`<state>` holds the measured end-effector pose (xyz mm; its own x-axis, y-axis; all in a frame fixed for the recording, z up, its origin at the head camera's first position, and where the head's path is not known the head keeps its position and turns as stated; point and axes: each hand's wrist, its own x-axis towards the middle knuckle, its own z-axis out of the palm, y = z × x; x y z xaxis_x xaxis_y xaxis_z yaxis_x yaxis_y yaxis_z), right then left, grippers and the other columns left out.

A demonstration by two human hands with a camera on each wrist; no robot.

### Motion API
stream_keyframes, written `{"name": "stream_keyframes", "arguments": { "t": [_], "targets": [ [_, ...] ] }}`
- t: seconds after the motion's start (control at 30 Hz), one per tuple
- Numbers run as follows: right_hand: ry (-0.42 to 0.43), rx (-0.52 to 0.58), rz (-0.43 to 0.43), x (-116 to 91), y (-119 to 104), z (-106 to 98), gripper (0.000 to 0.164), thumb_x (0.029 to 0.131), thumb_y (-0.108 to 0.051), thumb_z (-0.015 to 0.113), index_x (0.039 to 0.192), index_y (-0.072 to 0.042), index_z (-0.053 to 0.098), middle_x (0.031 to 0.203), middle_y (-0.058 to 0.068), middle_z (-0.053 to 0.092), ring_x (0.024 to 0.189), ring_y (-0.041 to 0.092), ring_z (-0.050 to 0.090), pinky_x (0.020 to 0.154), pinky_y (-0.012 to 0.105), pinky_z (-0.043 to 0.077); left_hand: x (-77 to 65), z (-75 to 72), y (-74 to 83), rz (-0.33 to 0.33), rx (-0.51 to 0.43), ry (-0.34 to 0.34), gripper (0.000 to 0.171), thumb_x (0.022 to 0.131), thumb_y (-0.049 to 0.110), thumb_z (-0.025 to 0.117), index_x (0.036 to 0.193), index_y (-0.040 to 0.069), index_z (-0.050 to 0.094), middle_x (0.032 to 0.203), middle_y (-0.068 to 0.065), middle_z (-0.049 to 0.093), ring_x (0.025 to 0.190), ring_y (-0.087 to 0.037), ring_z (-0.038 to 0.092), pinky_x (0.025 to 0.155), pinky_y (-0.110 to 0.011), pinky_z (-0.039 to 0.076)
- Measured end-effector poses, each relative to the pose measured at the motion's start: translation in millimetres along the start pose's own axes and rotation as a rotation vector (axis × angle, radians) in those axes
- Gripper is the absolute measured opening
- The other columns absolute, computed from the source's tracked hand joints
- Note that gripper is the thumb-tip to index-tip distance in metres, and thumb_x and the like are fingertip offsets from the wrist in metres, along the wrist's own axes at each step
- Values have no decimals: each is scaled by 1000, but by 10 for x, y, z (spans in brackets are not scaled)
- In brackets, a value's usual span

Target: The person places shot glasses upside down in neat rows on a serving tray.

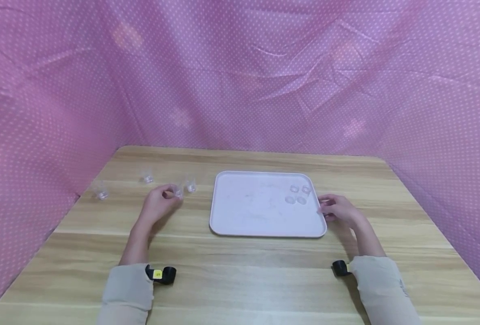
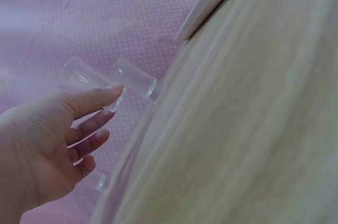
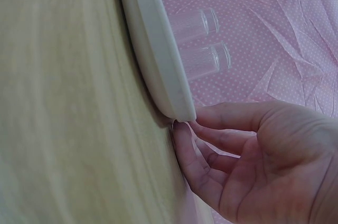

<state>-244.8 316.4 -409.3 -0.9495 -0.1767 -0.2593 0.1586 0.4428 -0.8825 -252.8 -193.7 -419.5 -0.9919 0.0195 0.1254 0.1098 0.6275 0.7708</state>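
My left hand (image 1: 159,205) pinches a small clear shot glass (image 1: 177,191) between thumb and fingers, left of the white tray (image 1: 248,221). In the left wrist view the thumb lies along this glass near its thick base. Just right of it stands another clear shot glass (image 1: 191,185). My right hand (image 1: 339,210) holds the tray's right edge, thumb at the rim and fingertips at its underside in the right wrist view. Several shot glasses (image 1: 302,200) stand upside down at the tray's right end, thick bases up (image 3: 224,56).
Two more clear shot glasses stand farther left, one toward the back (image 1: 147,177) and one near the table's left edge (image 1: 102,193). The wooden table (image 1: 240,280) is enclosed at the back and sides by pink dotted cloth (image 1: 240,90).
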Motion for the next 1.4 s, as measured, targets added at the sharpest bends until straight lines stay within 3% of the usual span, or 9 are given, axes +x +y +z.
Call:
{"name": "stream_keyframes", "arguments": {
  "t": [0.2,0.37,0.57,0.73,0.83,0.97,1.2,1.4],
  "targets": [
    [0,4,4,-6,18,-24,50,86,1,56,130,15,35,101,18,54,81,15,56,71,31,51,30,48,184,58,14,-10,29,82,15,67,108,2,61,102,-14,58,81,-24,51,67,-34,44],
    [-6,1,3,-28,1,-25,50,87,1,55,131,14,34,104,19,55,83,16,56,72,33,51,16,97,340,104,22,0,29,81,14,68,105,1,62,93,-13,59,76,-23,52,66,-34,44],
    [-16,31,-20,-19,34,-33,50,86,-1,58,129,14,37,102,21,54,84,18,57,73,33,52,48,196,511,133,-18,-7,27,80,11,70,102,-1,62,91,-15,60,79,-26,54,70,-36,46],
    [-54,61,-66,-30,40,-56,50,84,-5,63,126,13,41,96,17,55,81,18,57,70,32,52,115,307,644,186,3,-15,33,79,12,71,107,-2,61,96,-15,60,83,-26,53,72,-37,45],
    [-35,43,-39,-21,22,-47,50,84,-3,60,128,12,40,99,18,54,82,19,57,71,32,52,156,368,737,205,7,-34,34,79,13,71,109,-1,62,99,-14,60,85,-26,53,72,-37,45],
    [-6,0,7,-5,-7,-30,51,87,0,56,131,14,35,104,21,52,84,18,56,74,32,51,223,448,869,205,16,-58,34,79,17,72,107,1,63,100,-12,61,85,-24,53,71,-35,45],
    [-7,-7,14,1,-13,-26,51,87,0,55,132,13,35,104,19,52,83,17,56,73,32,51,303,592,1082,184,54,-115,42,80,23,71,115,2,61,100,-12,62,88,-24,53,68,-33,46],
    [-8,5,15,27,29,-30,49,88,1,53,131,14,35,104,20,52,84,17,56,76,33,51,360,755,1209,243,57,-125,38,78,20,73,109,0,64,94,-12,63,80,-22,53,65,-30,43]
  ]
}}
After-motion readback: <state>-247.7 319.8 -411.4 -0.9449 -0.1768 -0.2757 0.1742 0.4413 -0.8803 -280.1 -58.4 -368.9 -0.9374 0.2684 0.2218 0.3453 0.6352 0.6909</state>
